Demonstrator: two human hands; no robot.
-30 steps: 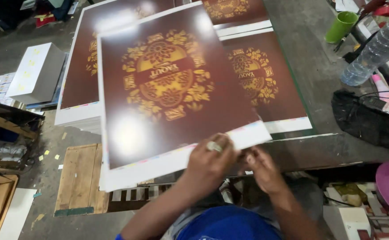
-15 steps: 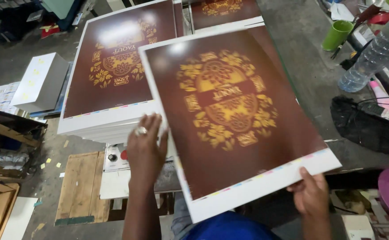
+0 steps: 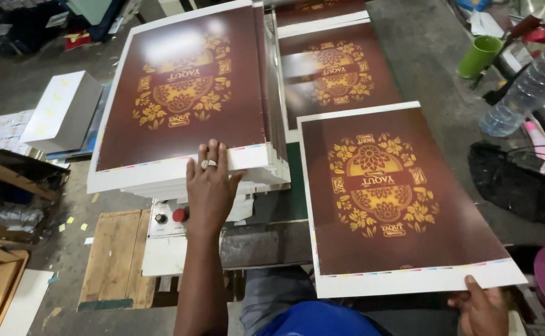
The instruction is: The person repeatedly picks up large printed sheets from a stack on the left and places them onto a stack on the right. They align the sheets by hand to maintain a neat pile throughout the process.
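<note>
Two hands are at work over printed maroon sheets with gold floral ornament. The left hand [image 3: 209, 186] lies flat, fingers [image 3: 213, 155] spread and released, on the near white margin of the stack of printed sheets [image 3: 185, 99] that sits toward the desk's left edge; nothing is gripped, the palm only presses down on the stack's near edge. That stack runs lengthwise away from the person, its long axis pointing to the far edge of the desk [image 3: 428, 56].

The right hand [image 3: 481, 308] is at the near right, where it pinches the near right corner of the single printed sheet [image 3: 397, 193]: the thumb shows on the white margin, the other fingers are hidden beneath, so the grip reads as a light clasp on the sheet. This sheet lies almost flat, its near end overhanging the desk's near edge, its long axis also running away from the person, slightly skewed. It lies just beside the stack, to its right, with a strip of green desk surface between them. Beyond it, touching or overlapped at its far end, is a second pile of printed sheets [image 3: 335, 68].

Near the desk's right edge stand a green cup [image 3: 479, 55] and a clear plastic bottle [image 3: 524, 84], lying tilted, well apart from both hands.
</note>
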